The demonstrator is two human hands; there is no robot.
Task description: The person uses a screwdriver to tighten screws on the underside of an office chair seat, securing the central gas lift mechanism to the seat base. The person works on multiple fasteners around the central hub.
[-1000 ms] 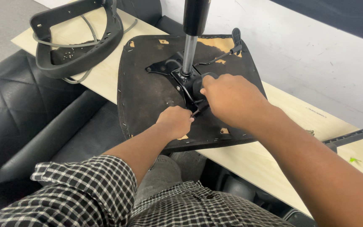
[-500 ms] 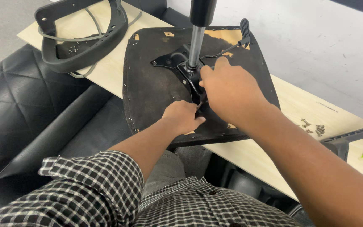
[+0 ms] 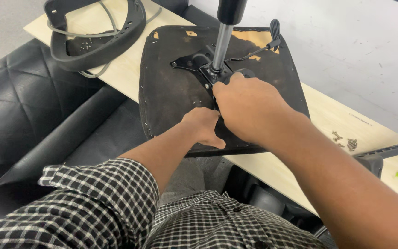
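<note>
Upside-down black chair seat (image 3: 171, 92) on a wooden table (image 3: 332, 133), both hands on its metal plate (image 3: 194, 61), right hand (image 3: 249, 108) curled over it, left hand (image 3: 203, 127) fingers hidden, grip hard to tell, pole (image 3: 222, 44) top cut off

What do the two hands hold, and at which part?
Both the right hand and the left hand rest on the black metal mechanism plate under the upturned black chair seat; an actual grip cannot be told.
</note>
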